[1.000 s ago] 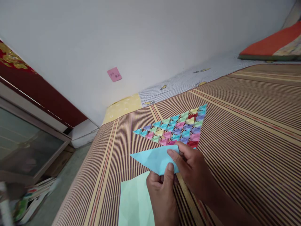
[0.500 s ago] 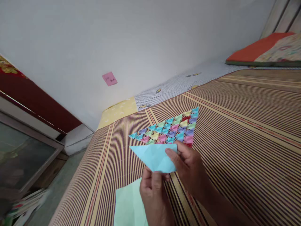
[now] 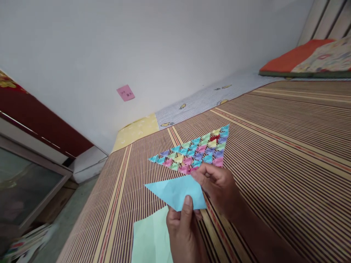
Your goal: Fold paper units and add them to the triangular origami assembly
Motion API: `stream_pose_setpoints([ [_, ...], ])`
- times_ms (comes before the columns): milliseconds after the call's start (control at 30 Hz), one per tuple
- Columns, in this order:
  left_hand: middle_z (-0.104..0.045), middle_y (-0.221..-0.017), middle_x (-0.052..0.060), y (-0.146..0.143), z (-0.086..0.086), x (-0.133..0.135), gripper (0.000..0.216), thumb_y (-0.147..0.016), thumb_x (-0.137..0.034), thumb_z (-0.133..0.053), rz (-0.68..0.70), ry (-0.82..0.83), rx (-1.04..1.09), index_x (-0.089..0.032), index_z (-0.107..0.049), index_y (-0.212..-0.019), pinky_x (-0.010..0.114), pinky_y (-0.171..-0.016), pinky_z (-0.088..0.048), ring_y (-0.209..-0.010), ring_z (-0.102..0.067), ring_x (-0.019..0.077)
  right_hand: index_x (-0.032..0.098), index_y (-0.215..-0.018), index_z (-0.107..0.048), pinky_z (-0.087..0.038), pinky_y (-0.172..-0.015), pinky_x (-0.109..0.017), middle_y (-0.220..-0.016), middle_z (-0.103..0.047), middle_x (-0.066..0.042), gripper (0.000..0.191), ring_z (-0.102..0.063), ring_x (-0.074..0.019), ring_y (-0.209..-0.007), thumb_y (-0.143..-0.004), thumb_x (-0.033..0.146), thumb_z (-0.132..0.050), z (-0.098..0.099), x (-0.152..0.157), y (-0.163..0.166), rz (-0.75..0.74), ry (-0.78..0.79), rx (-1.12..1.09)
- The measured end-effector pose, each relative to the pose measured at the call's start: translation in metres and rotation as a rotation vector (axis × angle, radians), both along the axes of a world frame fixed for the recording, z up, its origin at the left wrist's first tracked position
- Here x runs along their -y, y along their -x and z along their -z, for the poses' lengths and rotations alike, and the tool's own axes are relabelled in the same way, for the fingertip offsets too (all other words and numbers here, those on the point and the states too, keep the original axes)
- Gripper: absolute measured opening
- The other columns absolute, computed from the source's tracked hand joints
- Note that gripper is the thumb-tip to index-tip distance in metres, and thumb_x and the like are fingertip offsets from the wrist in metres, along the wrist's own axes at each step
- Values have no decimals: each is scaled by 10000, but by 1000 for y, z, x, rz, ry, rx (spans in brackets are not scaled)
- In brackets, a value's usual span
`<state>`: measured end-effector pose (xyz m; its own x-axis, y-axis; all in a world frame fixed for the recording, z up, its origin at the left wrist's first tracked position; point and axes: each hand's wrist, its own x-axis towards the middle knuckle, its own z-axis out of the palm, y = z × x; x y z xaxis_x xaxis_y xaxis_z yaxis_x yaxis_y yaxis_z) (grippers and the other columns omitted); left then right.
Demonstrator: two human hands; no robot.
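hands (image 3: 221,188) at edges of blue paper (image 3: 172,193) | striped mat (image 3: 274,157) spreads rightward

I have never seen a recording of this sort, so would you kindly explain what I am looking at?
There is no machine here, just a person's bare hands, seen by one camera worn on the head, looking forward and down. The left hand holds a folded blue paper, thumb on top. The right hand is at its upper edge; whether it grips there is hard to tell. On the striped mat lie a green sheet and, farther off, rows of small colourful paper pieces.
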<state>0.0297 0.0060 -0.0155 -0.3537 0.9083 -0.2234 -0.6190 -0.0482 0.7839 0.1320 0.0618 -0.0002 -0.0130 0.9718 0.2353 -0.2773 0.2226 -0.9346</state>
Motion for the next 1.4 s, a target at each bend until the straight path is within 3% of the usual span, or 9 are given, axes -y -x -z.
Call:
stream_pose_setpoints([
  [167, -627, -607, -22, 1, -1, -1, 267, -674, -325, -892, -43, -11, 9, -166, -690, -743, 229, -616, -516, -539, -576, 104, 188, -790, -643, -451, -565, -209, -658, -584, 24, 281, -510, -100, -569, -950, 415, -603, 2, -12, -24, 6, -44, 17],
  [233, -613, -575, -26, 5, 5, 0, 266, -725, -366, -860, -53, -3, -62, -165, -685, -712, 223, -632, -511, -534, -570, 100, 195, -893, -675, -503, -662, -231, -771, -653, -3, 184, -595, -129, -696, -897, 378, -685, 0, -12, -27, -57, -34, 35],
  [333, -628, -578, -21, 7, 10, 0, 285, -735, -410, -847, -59, 15, -155, -166, -701, -719, 220, -611, -495, -538, -569, 107, 195, -1062, -677, -546, -739, -273, -969, -713, -52, 317, -662, -168, -839, -804, 348, -781, -2, -8, -23, -240, 15, 7],
  [500, -655, -619, -2, -2, 1, 1, 270, -730, -402, -845, -37, 12, -114, -166, -715, -738, 243, -652, -512, -587, -616, 133, 196, -769, -593, -494, -507, -236, -633, -629, 27, 282, -602, -126, -530, -821, 419, -759, -1, -2, -9, -422, 85, -69],
  [700, -708, -706, 19, -1, -10, 0, 322, -621, -335, -926, -15, 38, -27, -146, -738, -801, 192, -477, -474, -501, -575, 95, 199, -660, -498, -341, -457, -209, -587, -454, 63, 322, -422, -84, -503, -858, 343, -708, 0, -1, -9, -297, 4, 72],
  [800, -744, -800, 50, 3, -14, -3, 341, -577, -244, -948, -2, 74, 56, -138, -740, -825, 184, -512, -530, -599, -658, 122, 199, -643, -461, -296, -469, -215, -592, -380, 72, 333, -344, -80, -524, -856, 302, -695, 3, -3, -11, -226, -43, 149],
  [967, -744, -794, 73, 4, -21, -4, 279, -591, -158, -926, -51, 95, 103, -111, -732, -785, 345, -711, -654, -794, -748, 229, 198, -824, -590, -401, -547, -232, -683, -511, 49, 179, -459, -110, -596, -814, 273, -752, 4, -7, -16, -155, -74, 161],
  [1200, -770, -877, 91, 4, -19, -3, 259, -641, -168, -902, -59, 59, 100, -111, -745, -840, 452, -840, -644, -845, -762, 245, 225, -920, -695, -481, -722, -293, -965, -612, -31, 57, -554, -161, -784, -873, 209, -724, -7, -3, -26, -103, -358, 255],
  [1400, -771, -856, 89, 3, -18, -2, 229, -652, -185, -899, -41, 64, 83, -112, -733, -792, 474, -867, -633, -862, -763, 253, 224, -942, -664, -473, -700, -275, -908, -618, -6, 95, -555, -154, -768, -868, 199, -719, -5, -3, -26, -106, -279, 313],
])
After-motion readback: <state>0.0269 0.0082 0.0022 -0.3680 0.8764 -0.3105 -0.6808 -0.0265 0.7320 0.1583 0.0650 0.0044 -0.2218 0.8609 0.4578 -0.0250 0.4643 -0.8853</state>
